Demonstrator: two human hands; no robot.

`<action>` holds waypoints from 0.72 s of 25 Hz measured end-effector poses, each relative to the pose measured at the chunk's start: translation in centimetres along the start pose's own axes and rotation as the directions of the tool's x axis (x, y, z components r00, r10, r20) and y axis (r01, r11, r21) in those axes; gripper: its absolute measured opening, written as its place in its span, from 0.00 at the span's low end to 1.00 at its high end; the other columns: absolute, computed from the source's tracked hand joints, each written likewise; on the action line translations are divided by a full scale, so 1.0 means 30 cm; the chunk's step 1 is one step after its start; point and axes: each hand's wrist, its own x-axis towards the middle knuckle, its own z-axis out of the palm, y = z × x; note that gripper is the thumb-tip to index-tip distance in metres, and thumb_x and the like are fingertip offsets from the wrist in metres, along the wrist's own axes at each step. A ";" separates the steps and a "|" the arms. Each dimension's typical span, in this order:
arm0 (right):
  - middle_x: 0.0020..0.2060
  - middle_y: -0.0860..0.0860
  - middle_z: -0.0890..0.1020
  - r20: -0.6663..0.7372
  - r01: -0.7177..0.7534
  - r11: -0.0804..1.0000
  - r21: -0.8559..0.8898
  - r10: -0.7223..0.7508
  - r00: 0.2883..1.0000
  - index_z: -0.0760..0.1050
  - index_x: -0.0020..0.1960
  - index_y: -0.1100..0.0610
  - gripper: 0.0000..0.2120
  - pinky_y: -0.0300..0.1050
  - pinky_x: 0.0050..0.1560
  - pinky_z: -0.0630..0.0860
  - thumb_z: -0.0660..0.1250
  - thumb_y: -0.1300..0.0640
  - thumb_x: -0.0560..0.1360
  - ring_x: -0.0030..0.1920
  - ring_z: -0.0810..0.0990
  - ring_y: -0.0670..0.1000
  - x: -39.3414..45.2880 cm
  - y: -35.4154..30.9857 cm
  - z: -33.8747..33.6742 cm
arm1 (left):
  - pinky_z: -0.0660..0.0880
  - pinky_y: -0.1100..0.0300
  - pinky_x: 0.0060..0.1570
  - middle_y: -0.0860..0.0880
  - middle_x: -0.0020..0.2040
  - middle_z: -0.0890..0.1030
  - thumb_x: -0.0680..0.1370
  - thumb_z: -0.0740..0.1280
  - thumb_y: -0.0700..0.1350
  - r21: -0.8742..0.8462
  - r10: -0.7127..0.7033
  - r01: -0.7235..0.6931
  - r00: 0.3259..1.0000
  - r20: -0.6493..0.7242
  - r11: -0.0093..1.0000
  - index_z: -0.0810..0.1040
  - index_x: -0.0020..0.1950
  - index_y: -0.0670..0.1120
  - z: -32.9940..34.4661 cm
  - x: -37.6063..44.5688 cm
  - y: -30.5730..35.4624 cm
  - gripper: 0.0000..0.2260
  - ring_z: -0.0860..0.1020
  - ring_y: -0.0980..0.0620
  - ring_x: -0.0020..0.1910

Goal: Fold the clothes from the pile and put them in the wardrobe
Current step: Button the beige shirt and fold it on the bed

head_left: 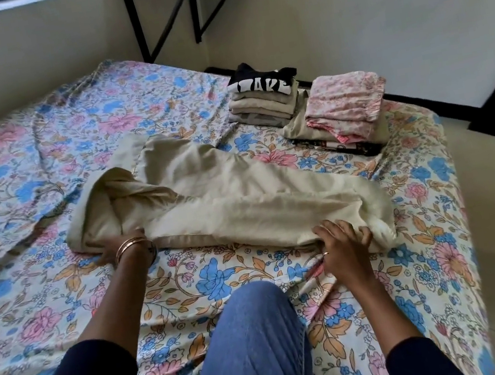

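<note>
Beige garment (225,197) spread on bed (38,157) for folding; left hand (116,250) grips hem, right hand (343,241) fingers curl on opposite end.

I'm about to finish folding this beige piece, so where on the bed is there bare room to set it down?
Free: the floral sheet left of the beige garment, toward the wall, and the strip between the garment and your knee. Crowded: the far right corner, where the two folded stacks sit.
</note>
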 end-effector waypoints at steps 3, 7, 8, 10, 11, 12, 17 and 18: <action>0.50 0.57 0.85 -0.039 -0.166 0.986 -0.014 0.165 0.985 0.75 0.61 0.59 0.16 0.80 0.64 0.48 0.65 0.64 0.73 0.63 0.77 0.60 -0.015 0.068 -0.054 | 0.69 0.68 0.58 0.47 0.68 0.73 0.74 0.69 0.40 -0.259 0.036 -0.042 0.999 -0.028 0.965 0.70 0.70 0.49 0.006 -0.001 -0.018 0.24 0.73 0.49 0.65; 0.41 0.57 0.84 0.014 -0.127 0.992 0.019 0.127 0.992 0.74 0.56 0.61 0.14 0.82 0.64 0.50 0.62 0.65 0.72 0.50 0.83 0.58 -0.070 0.140 -0.107 | 0.67 0.69 0.63 0.42 0.69 0.72 0.75 0.62 0.31 -0.191 0.185 -0.218 0.967 -0.175 0.957 0.78 0.64 0.47 -0.007 -0.029 -0.030 0.20 0.73 0.47 0.65; 0.49 0.54 0.83 0.104 -0.098 0.992 0.080 0.089 0.991 0.74 0.57 0.59 0.12 0.78 0.67 0.53 0.60 0.62 0.75 0.55 0.80 0.55 -0.080 0.158 -0.119 | 0.65 0.65 0.67 0.40 0.72 0.67 0.76 0.62 0.32 -0.158 0.204 -0.235 0.961 -0.189 0.959 0.76 0.66 0.46 -0.010 -0.040 -0.033 0.20 0.70 0.44 0.68; 0.61 0.46 0.75 0.308 -0.115 0.978 0.176 0.056 0.950 0.77 0.54 0.52 0.07 0.67 0.72 0.52 0.63 0.53 0.78 0.64 0.67 0.48 -0.096 0.210 -0.121 | 0.59 0.55 0.73 0.39 0.76 0.58 0.78 0.60 0.35 -0.052 0.197 -0.204 0.974 -0.115 0.978 0.66 0.74 0.43 -0.021 -0.078 -0.046 0.23 0.61 0.39 0.73; 0.63 0.44 0.73 0.341 -0.152 0.960 0.234 0.066 0.938 0.78 0.52 0.49 0.07 0.63 0.72 0.54 0.66 0.49 0.77 0.63 0.63 0.47 -0.096 0.230 -0.116 | 0.55 0.49 0.74 0.37 0.77 0.53 0.78 0.61 0.36 0.072 0.201 -0.196 0.977 -0.067 0.978 0.60 0.76 0.43 -0.026 -0.118 -0.059 0.27 0.56 0.37 0.75; 0.65 0.46 0.72 0.304 -0.193 0.930 0.312 0.095 0.948 0.78 0.52 0.49 0.08 0.61 0.70 0.58 0.67 0.46 0.76 0.63 0.62 0.48 -0.091 0.235 -0.109 | 0.52 0.44 0.74 0.35 0.77 0.49 0.77 0.62 0.37 0.209 0.230 -0.217 0.973 -0.036 0.953 0.55 0.77 0.43 -0.018 -0.160 -0.080 0.30 0.51 0.35 0.76; 0.64 0.58 0.71 0.057 -0.481 0.820 0.310 0.489 0.871 0.72 0.61 0.57 0.19 0.57 0.60 0.69 0.71 0.52 0.74 0.65 0.67 0.60 -0.040 0.162 -0.104 | 0.66 0.46 0.66 0.37 0.69 0.70 0.75 0.68 0.44 0.422 0.656 -0.844 0.528 0.539 0.332 0.73 0.68 0.47 0.095 -0.329 -0.112 0.21 0.68 0.36 0.68; 0.64 0.60 0.71 0.093 -0.515 0.818 0.257 0.509 0.856 0.71 0.63 0.58 0.21 0.56 0.59 0.71 0.71 0.52 0.74 0.64 0.68 0.61 -0.035 0.157 -0.104 | 0.67 0.49 0.65 0.41 0.69 0.72 0.76 0.68 0.46 0.253 0.597 -0.938 0.346 0.724 0.236 0.76 0.66 0.49 0.127 -0.356 -0.112 0.18 0.70 0.39 0.67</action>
